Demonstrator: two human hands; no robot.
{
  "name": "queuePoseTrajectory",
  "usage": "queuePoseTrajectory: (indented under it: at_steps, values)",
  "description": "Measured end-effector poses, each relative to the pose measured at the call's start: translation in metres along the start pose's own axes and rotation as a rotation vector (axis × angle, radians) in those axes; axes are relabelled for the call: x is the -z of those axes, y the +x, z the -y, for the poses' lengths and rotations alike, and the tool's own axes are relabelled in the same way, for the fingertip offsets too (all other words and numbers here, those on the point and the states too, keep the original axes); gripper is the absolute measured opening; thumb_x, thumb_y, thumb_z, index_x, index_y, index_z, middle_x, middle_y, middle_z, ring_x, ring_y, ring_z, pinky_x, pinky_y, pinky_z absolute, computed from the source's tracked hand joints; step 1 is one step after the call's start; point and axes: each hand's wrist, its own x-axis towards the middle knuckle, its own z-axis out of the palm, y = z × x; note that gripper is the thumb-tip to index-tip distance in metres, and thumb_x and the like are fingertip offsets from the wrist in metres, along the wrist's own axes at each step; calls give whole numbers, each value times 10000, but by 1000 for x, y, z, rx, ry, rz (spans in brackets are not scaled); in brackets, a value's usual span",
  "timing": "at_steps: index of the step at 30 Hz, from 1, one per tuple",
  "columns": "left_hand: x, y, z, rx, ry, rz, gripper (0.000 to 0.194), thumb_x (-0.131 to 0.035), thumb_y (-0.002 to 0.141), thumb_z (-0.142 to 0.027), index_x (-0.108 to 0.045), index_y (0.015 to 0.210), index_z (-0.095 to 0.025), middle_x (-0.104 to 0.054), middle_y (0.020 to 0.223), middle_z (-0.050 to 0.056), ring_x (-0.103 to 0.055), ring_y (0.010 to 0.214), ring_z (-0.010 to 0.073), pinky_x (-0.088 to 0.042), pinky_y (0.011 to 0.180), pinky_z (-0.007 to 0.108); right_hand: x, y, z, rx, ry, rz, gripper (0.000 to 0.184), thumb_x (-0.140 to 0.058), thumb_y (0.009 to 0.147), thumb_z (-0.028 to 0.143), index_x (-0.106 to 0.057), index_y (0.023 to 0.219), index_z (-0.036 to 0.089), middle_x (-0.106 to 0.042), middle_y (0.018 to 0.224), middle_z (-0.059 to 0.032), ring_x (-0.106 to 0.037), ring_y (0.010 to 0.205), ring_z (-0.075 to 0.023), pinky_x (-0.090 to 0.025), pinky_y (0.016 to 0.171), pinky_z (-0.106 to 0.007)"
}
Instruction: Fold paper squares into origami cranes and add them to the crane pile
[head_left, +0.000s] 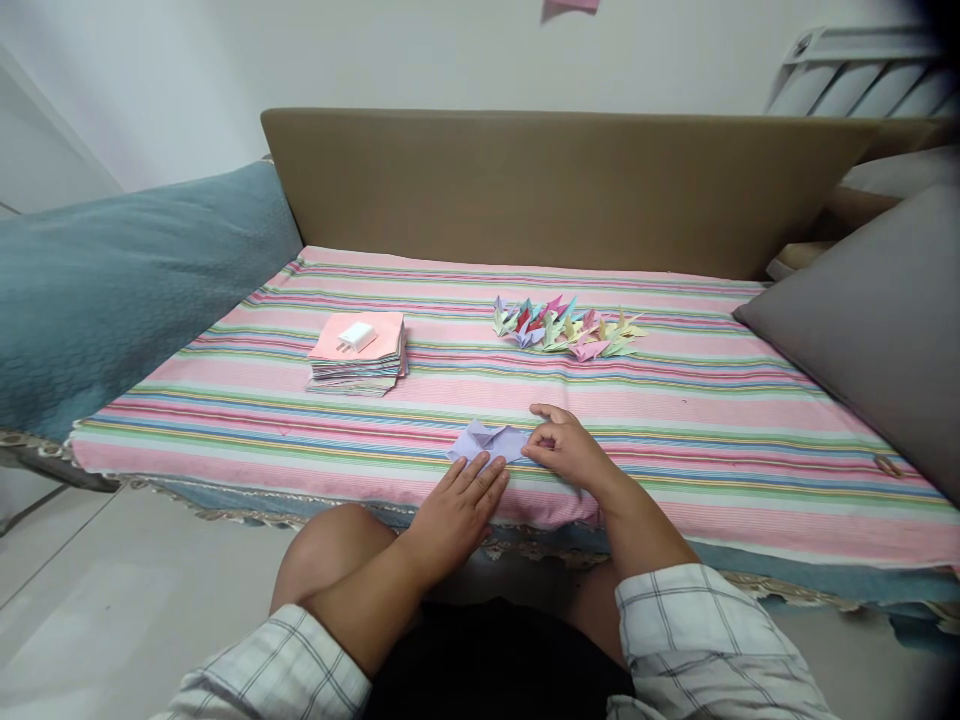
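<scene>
A partly folded sheet of lavender origami paper lies on the striped cloth in front of me. My left hand rests flat with its fingers stretched out, the tips on the paper's near edge. At the right end of the paper, my right hand pinches a corner between thumb and finger, its other fingers partly curled. Raised flaps show in the middle of the paper. Beyond it sits a cluster of small folded paper cranes in many colours.
To the left stands a stack of square paper with a white charger plug on top. A brown board rises behind the striped cloth. There is a blue armrest at left and a grey cushion at right.
</scene>
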Motion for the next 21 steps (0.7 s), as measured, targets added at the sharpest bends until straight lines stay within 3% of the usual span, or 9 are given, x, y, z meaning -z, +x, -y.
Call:
queuePoseTrajectory:
  at_steps: [15,19,21]
  values:
    - [1,0,-1,-4,30,34,656,-493,838,-330,-235,1416,-157,-196,1502,71,-173,1374,282,-169,1109,468,-1,-1,0,-29,-5,-2,107,-617,723,283,-652,701,184,-477,1267,-126,-415,1205,-261,-368,957,-400]
    - [1,1,-2,2,26,29,685,-521,823,-351,-236,1415,-158,-204,1500,74,-165,1376,282,-165,1112,469,2,1,-3,32,-2,-82,79,-572,706,193,-617,771,189,-514,1218,-115,-470,1150,-241,-379,953,-408]
    - [0,1,-2,3,25,27,702,-534,816,-357,-232,1416,-156,-208,1500,77,-162,1376,281,-168,1112,470,5,-1,2,84,-22,-217,140,-503,700,126,-596,785,188,-557,1143,-111,-511,1081,-230,-406,917,-405]
